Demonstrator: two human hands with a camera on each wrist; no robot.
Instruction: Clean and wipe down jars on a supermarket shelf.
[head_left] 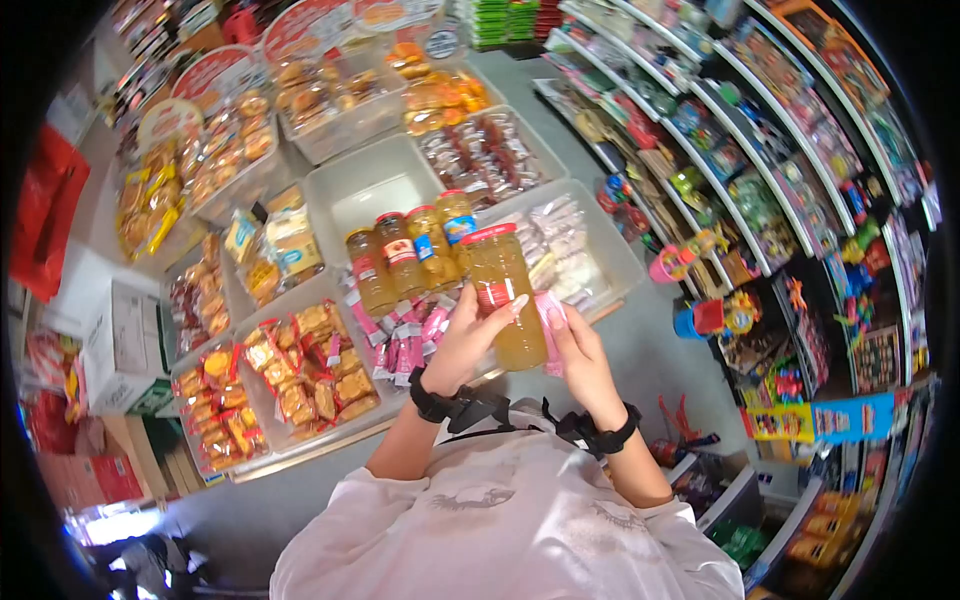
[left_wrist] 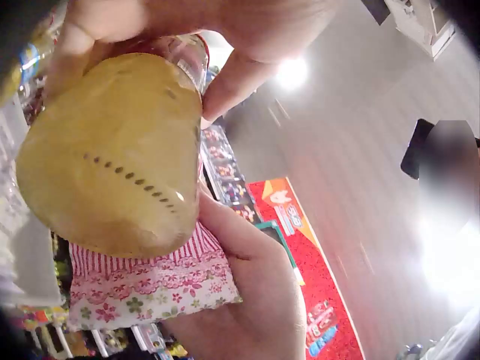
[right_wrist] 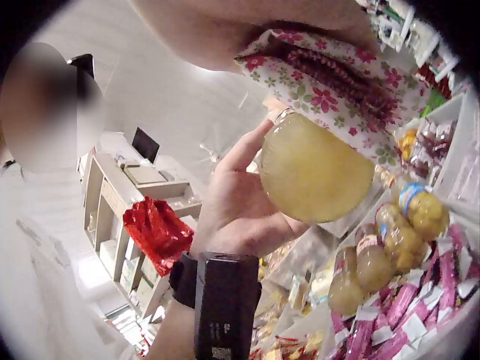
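Note:
My left hand (head_left: 462, 340) grips a large glass jar (head_left: 520, 345) of cloudy yellow liquid, tilted with its red lid pointing away from me. The jar's rounded base (left_wrist: 112, 165) faces the left wrist camera and carries a curved row of dark marks. In my right hand (head_left: 585, 368) is a folded pink and white cloth (right_wrist: 322, 90) with a flower print, held against the jar's side. Just beyond, several filled jars (head_left: 400, 262) lie side by side over pink-wrapped packets (head_left: 405, 350).
Plastic bins of packaged pastries (head_left: 310, 365) stand to the left. An unfilled white bin (head_left: 370, 185) lies beyond the jars, and a bin of pale wrapped sweets (head_left: 590, 270) at right. Shelves of toys (head_left: 740, 180) line the right side. A white carton (head_left: 125, 345) stands far left.

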